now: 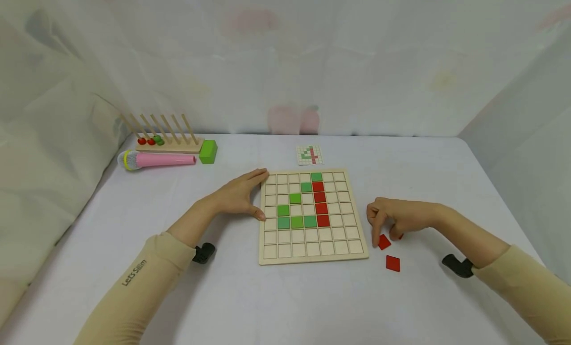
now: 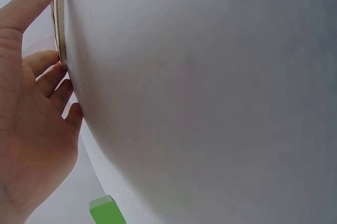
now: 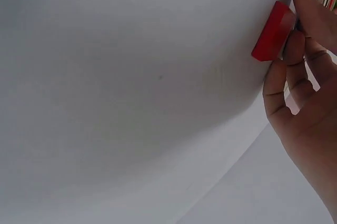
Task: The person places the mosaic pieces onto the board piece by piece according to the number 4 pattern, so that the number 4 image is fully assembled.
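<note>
A square wooden grid board point(image 1: 312, 259) lies on the white table with green tiles point(image 1: 295, 199) and a column of red tiles point(image 1: 320, 208) set in its cells. My left hand point(image 1: 240, 194) rests against the board's left side, thumb and fingers spread; in the left wrist view the fingertips touch the board's edge point(image 2: 60, 29). To the right of the board, my right hand point(image 1: 401, 215) reaches down, its index fingertip beside a loose red tile point(image 1: 384, 242). Another red tile point(image 3: 274, 32) shows close to my fingers in the right wrist view. Whether I pinch one is unclear.
A further red tile point(image 1: 393, 263) lies nearer me. Behind the board is a small pattern card point(image 1: 310, 155). At the back left are a pegged wooden rack point(image 1: 169, 145) with red and green beads, a pink toy microphone point(image 1: 162, 159) and a green block point(image 1: 208, 151).
</note>
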